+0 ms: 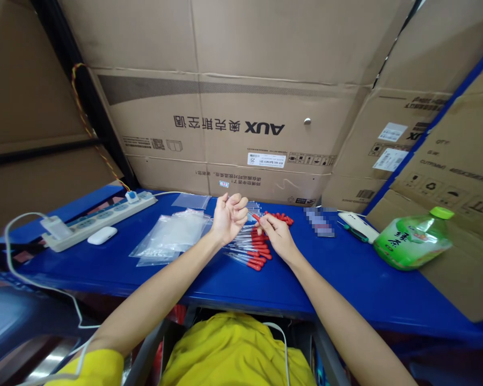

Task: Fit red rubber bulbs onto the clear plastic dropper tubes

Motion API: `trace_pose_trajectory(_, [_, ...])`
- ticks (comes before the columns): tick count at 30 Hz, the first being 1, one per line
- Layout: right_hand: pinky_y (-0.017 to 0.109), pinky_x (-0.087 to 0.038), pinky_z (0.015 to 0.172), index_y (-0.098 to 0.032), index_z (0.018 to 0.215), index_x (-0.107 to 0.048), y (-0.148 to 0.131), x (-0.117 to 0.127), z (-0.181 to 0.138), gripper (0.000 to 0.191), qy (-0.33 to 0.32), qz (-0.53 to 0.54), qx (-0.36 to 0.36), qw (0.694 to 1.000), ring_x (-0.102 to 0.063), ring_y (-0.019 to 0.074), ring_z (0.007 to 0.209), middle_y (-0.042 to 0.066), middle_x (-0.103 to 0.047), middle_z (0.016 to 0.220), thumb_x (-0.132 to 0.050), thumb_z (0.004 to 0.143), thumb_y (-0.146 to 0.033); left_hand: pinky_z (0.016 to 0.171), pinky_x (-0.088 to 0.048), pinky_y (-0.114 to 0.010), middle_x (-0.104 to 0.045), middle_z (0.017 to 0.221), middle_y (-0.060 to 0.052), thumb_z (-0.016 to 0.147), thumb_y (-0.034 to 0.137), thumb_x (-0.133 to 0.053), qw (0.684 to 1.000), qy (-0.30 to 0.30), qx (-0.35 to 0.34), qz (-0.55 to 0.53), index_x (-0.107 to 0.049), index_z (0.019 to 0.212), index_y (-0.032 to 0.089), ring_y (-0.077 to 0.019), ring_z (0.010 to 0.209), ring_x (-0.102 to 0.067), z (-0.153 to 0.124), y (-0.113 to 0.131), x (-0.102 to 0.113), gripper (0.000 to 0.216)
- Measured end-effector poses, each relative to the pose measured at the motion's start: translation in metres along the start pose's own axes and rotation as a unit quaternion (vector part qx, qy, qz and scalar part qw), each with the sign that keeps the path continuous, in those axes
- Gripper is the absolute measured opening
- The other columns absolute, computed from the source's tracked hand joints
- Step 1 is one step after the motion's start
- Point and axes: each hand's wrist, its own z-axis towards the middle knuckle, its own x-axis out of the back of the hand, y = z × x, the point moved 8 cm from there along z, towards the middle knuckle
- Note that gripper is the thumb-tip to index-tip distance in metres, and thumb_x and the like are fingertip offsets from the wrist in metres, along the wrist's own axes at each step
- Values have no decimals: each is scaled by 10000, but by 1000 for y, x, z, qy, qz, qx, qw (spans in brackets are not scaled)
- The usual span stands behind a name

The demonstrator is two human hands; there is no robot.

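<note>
Between my two hands, above the blue table, is a dropper (255, 216) with a clear tube and a red bulb. My right hand (279, 236) pinches it by the red end. My left hand (230, 219) is curled closed at the clear end of the tube; its fingers hide exactly how they grip it. Below both hands lies a row of similar droppers (253, 252), red bulbs pointing right and clear tubes pointing left. More red bulbs (284, 218) show just behind my right hand. Clear plastic bags (173, 236) lie stacked left of my left hand.
A power strip (100, 220) with plugs and a white case (102, 235) are at the left. To the right are a pixelated item (320, 221), a green-handled screwdriver (356, 232), a white device (358, 222) and a green bottle (412, 241). Cardboard (225, 107) walls the table's back.
</note>
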Motion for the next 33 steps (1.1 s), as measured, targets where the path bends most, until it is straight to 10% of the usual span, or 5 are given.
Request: trace_pose_trajectory(33, [302,-557,680,-219,841,-703,-22,-4,-4,346,7,-62,29,998,-709,194,642,36,-774,730,-547,1014,-476,358,-74,-205,-194,623,87,1053,432,-387,999,46,-6,-25,-226,736,222,-49,384,-78,-3,-11,0,413])
